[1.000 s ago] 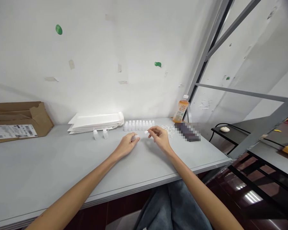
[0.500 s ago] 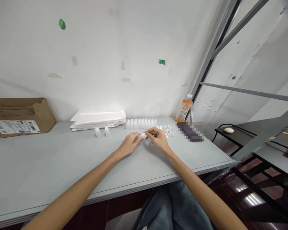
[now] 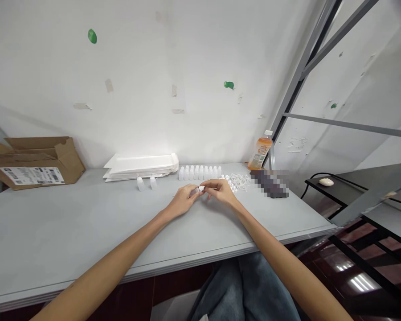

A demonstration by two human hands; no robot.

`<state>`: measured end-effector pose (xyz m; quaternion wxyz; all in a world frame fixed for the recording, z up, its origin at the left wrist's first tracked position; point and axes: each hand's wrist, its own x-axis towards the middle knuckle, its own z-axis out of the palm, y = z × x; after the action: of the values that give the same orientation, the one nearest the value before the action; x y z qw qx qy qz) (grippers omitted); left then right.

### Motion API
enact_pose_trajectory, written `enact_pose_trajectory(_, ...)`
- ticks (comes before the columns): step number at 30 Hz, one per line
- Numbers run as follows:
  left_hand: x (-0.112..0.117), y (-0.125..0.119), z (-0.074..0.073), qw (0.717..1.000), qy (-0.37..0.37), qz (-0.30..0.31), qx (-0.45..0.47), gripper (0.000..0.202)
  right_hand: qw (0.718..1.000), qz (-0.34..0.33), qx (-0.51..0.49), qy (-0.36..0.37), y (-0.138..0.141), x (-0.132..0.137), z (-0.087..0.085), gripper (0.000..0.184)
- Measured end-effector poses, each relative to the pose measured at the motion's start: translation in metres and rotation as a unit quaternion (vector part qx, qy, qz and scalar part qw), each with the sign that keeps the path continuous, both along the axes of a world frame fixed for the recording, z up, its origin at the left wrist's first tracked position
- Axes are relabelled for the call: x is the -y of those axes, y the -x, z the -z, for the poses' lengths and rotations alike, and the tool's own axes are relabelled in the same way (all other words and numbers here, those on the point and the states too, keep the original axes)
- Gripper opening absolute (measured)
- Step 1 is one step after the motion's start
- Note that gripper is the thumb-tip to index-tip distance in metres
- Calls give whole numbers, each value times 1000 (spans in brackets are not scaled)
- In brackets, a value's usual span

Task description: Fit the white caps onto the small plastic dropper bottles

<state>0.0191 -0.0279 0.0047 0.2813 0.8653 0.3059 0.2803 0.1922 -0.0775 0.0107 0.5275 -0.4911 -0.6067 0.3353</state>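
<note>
A small translucent dropper bottle point(image 3: 194, 192) lies tilted in my left hand point(image 3: 181, 200), whose fingers are closed around it. Its white cap point(image 3: 201, 189) points to the right, where the fingertips of my right hand point(image 3: 221, 191) pinch it. Just behind my hands stands a row of several similar small bottles point(image 3: 201, 173), upright. Right of that row lies a loose pile of small white caps and thin plastic pieces point(image 3: 239, 182), partly behind my right hand. Two capped bottles point(image 3: 140, 183) stand apart on the left.
White flat sleeves point(image 3: 142, 166) are stacked against the wall. An open cardboard box point(image 3: 36, 162) sits at the far left. An orange drink bottle point(image 3: 260, 151) and a blurred dark object point(image 3: 270, 183) are at the right, beside a metal frame point(image 3: 296, 89). The grey table's edge point(image 3: 220, 250) runs close in front.
The view has turned slightly left, so everything sits a little further right. My right fingers have shifted slightly at the cap; both hands stay together at the bottle.
</note>
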Motion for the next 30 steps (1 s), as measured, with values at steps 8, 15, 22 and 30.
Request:
enact_pose_trajectory(8, 2, 0, -1, 1000, -3, 9, -1, 34, 999, -47, -10, 26, -3, 4, -3, 31)
enact_pose_trajectory(15, 2, 0, -2, 1000, 4, 12, -4, 34, 998, -46, -5, 35, -5, 8, -1, 33)
enact_pose_trajectory(22, 3, 0, -1, 999, -37, 15, -26, 28, 998, -42, 33, 36, -2, 9, -1, 42)
enact_pose_trajectory(30, 5, -1, 0, 999, -42, 24, -20, 25, 983, 45, 181, -5, 6, 7, 6, 49)
